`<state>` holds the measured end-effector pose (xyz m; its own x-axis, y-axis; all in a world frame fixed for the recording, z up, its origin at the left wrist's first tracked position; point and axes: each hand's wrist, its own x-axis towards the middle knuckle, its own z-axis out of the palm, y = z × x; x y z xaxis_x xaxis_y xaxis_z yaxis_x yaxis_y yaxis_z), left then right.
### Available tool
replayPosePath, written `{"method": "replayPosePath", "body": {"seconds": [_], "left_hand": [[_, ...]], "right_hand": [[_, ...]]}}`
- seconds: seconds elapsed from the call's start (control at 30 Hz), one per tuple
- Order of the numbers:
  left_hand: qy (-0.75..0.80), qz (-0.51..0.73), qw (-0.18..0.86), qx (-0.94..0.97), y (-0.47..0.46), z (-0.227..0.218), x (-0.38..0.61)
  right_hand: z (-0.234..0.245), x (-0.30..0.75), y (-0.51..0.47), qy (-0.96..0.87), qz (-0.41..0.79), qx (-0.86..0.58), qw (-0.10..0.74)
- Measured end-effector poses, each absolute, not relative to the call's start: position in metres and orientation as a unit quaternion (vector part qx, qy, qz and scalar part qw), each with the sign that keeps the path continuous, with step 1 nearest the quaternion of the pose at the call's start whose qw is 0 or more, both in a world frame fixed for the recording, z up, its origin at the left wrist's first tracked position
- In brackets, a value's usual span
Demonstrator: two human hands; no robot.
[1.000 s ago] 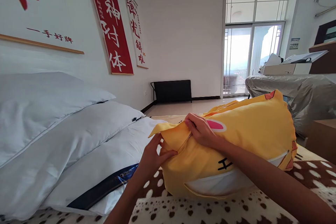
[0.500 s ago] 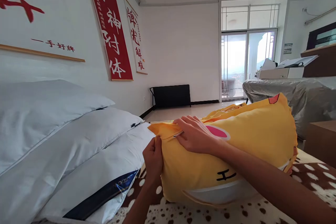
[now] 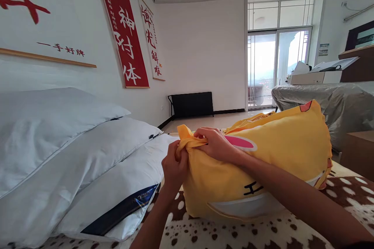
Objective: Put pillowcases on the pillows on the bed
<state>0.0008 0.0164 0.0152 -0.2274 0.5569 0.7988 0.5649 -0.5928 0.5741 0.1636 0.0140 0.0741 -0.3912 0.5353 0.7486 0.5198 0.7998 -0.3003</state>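
A yellow cartoon pillow (image 3: 277,155) lies on a brown and cream spotted blanket (image 3: 233,233) in front of me. My left hand (image 3: 174,167) is closed on the pillow's left corner, pinching the yellow cover fabric. My right hand (image 3: 216,144) grips the same bunched edge from above, fingers curled over the fabric right beside the left hand. The pillow shows a pink oval, black marks and a white patch near its lower side.
Three white pillows (image 3: 73,151) are stacked at the left against the wall. Red and white banners (image 3: 122,27) hang above them. A covered sofa (image 3: 327,101) with boxes stands at the right, a wooden box (image 3: 359,151) near it, and a glass door (image 3: 277,66) behind.
Both hands have drawn the corner of the yellow cover together into a bunch; the left hand rose slightly and closed tighter, and the right hand slid left along the edge.
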Motion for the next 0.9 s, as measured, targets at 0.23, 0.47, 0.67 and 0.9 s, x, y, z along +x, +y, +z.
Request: {"method": "replayPosePath", "body": {"seconds": [0.23,0.47,0.67,0.9], "left_hand": [[-0.376,-0.699,-0.204,-0.574,0.022,0.029,0.005],[-0.390,-0.660,0.051,-0.640,0.008,0.041,-0.019],[-0.355,-0.626,0.301,-0.626,0.007,0.028,-0.010],[-0.322,-0.616,0.272,-0.666,-0.003,0.028,-0.016]], "right_hand": [[0.079,0.154,0.003,-0.799,-0.115,-0.448,0.384],[0.086,0.146,0.017,-0.851,-0.085,-0.413,0.314],[0.089,0.122,0.018,-0.840,-0.127,-0.470,0.239],[0.075,0.128,0.047,-0.789,-0.155,-0.520,0.288]]}}
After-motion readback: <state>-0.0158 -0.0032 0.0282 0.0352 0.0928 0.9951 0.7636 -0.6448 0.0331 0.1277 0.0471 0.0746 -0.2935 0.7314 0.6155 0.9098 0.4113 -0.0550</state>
